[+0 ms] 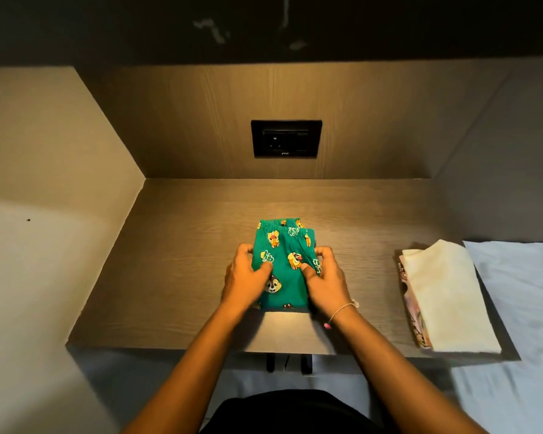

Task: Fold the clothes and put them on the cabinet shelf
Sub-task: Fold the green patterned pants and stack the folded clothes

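Observation:
A folded green garment (pixel 284 255) printed with cartoon animals lies in the middle of the wooden cabinet shelf (pixel 176 277). Its elastic waistband points toward the back wall. My left hand (pixel 248 277) grips its left edge, thumb on top. My right hand (pixel 325 277) grips its right edge, thumb pressing the cloth. A thin bracelet circles the right wrist. The garment's near edge is partly hidden by both hands.
A stack of folded clothes (pixel 445 296), cream on top and patterned pink beneath, sits at the shelf's right end. A black wall socket (pixel 286 138) is set in the back panel. White bedding (pixel 521 308) lies to the right. Side walls enclose the shelf.

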`<state>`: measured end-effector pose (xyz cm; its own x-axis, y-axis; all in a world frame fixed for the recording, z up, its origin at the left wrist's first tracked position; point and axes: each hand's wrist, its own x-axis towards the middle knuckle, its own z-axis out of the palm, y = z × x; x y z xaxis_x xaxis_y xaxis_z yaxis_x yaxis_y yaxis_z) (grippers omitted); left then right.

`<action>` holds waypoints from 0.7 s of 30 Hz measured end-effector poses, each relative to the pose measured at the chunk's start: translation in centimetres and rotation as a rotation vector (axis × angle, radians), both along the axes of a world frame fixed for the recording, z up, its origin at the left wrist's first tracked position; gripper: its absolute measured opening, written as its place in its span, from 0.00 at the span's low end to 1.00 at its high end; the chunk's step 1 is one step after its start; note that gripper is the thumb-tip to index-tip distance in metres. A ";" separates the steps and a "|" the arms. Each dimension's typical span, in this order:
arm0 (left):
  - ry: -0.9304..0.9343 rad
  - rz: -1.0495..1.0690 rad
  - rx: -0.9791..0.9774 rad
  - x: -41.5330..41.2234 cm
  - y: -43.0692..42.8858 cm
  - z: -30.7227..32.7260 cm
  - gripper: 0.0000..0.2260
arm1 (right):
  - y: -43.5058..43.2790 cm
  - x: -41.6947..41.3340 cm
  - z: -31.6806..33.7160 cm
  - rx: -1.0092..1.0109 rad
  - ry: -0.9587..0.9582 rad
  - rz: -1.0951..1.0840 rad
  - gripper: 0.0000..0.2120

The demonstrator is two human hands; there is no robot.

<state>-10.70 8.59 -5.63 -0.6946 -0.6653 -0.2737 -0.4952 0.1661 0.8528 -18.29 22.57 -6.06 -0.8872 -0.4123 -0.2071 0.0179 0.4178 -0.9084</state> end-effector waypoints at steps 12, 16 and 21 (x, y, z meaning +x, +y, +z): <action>0.188 -0.431 0.429 -1.1 6.6 3.5 0.31 | 10.9 0.2 3.8 -0.262 -0.178 -0.084 0.26; 0.259 -0.586 0.545 -4.5 11.8 4.5 0.35 | 17.1 -2.1 6.7 -0.170 0.085 -0.186 0.26; 0.220 -0.642 0.321 -9.8 17.8 4.6 0.36 | 23.0 -6.6 7.4 0.073 0.162 -0.263 0.23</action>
